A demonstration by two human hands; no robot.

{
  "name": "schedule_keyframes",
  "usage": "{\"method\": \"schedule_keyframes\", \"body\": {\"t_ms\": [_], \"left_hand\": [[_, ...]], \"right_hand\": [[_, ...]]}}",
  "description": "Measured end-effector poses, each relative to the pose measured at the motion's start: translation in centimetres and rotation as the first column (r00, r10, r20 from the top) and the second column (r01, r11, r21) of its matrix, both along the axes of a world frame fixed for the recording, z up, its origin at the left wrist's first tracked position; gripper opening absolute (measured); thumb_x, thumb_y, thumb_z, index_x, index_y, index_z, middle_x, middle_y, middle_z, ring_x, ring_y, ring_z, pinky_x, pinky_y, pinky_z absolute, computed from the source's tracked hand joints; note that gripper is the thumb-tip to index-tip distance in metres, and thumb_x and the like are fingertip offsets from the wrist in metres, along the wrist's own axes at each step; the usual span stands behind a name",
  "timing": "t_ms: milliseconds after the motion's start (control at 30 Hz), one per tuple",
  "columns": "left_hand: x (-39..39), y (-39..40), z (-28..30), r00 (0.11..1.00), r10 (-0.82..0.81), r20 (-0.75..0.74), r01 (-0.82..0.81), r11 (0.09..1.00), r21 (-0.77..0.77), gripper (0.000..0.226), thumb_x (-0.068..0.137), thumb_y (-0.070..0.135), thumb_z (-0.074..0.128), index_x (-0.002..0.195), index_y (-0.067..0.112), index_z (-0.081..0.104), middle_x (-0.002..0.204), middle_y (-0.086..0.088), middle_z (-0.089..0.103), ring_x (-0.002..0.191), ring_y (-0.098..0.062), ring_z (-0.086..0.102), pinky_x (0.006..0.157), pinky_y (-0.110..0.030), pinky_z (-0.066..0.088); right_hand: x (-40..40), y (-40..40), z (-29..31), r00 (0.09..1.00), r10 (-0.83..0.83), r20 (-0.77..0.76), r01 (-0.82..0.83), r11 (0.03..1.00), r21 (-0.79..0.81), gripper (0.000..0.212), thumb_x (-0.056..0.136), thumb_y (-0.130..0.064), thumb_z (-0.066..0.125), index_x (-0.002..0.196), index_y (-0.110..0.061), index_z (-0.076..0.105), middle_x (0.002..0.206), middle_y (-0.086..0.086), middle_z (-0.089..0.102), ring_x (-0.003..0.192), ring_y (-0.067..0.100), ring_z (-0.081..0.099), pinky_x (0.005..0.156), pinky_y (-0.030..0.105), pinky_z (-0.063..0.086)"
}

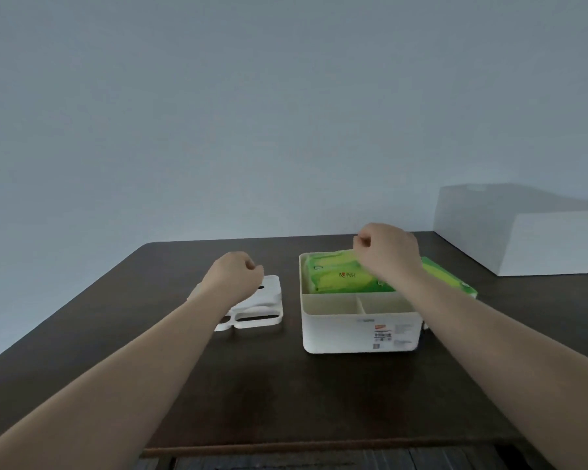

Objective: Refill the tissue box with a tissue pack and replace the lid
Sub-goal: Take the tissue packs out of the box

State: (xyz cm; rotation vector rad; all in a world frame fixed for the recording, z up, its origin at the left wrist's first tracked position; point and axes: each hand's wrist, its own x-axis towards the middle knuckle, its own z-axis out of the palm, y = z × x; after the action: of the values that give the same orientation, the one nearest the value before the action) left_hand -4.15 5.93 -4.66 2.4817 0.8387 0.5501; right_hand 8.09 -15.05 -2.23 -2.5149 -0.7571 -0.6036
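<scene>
Bare forearms cross the dark table point(269, 385); left hand point(235, 276) fisted over lid point(265, 300), right hand point(386, 252) pinching tissue pack point(340, 276).

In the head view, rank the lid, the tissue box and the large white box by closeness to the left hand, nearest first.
1. lid: directly beneath the left hand, partly hidden by it; contact cannot be told.
2. tissue box: to the hand's right, mid-table, with the green tissue pack in its rear compartment.
3. large white box: far right, at the table's back edge.
</scene>
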Motion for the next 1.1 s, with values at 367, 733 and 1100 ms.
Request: {"method": "schedule_keyframes", "body": {"t_ms": [367, 733, 1100], "left_hand": [[5.8, -6.8, 1.3, 0.989, -0.091, -0.118, 0.078, 0.991, -0.107, 0.039, 0.086, 0.046, 0.052, 0.072, 0.010, 0.053, 0.067, 0.000, 0.048, 0.065, -0.019, 0.049, 0.061, -0.027, 0.039], [6.4, -7.5, 1.6, 0.989, -0.073, 0.127, 0.104, 0.961, -0.257, 0.016, 0.083, 0.012, 0.056, 0.068, 0.012, 0.055, 0.062, 0.000, 0.047, 0.057, -0.017, 0.040, 0.057, -0.026, 0.034], [8.0, -5.3, 3.9, 0.828, 0.135, 0.544, 0.174, 0.861, -0.478, 0.028, 0.090, 0.019, 0.057, 0.063, 0.015, 0.050, 0.059, 0.000, 0.047, 0.055, -0.016, 0.040, 0.054, -0.027, 0.033]], "right_hand": [[4.1, -8.3, -3.1, 0.861, -0.288, -0.419, 0.210, 0.952, -0.222, 0.060, 0.081, -0.061, 0.047, 0.132, -0.030, 0.042, 0.127, 0.009, 0.054, 0.120, 0.032, 0.044, 0.095, 0.049, 0.035], [5.7, -8.7, -4.7, 0.788, -0.319, -0.527, 0.151, 0.929, -0.338, 0.098, 0.071, -0.059, 0.068, 0.148, -0.034, 0.013, 0.143, 0.018, 0.030, 0.131, 0.041, 0.029, 0.104, 0.051, 0.038], [7.1, -8.5, -5.4, 0.791, -0.292, -0.537, 0.316, 0.947, -0.049, 0.069, 0.074, -0.025, 0.052, 0.139, -0.033, 0.029, 0.129, 0.019, 0.038, 0.122, 0.039, 0.032, 0.098, 0.046, 0.038]]}}
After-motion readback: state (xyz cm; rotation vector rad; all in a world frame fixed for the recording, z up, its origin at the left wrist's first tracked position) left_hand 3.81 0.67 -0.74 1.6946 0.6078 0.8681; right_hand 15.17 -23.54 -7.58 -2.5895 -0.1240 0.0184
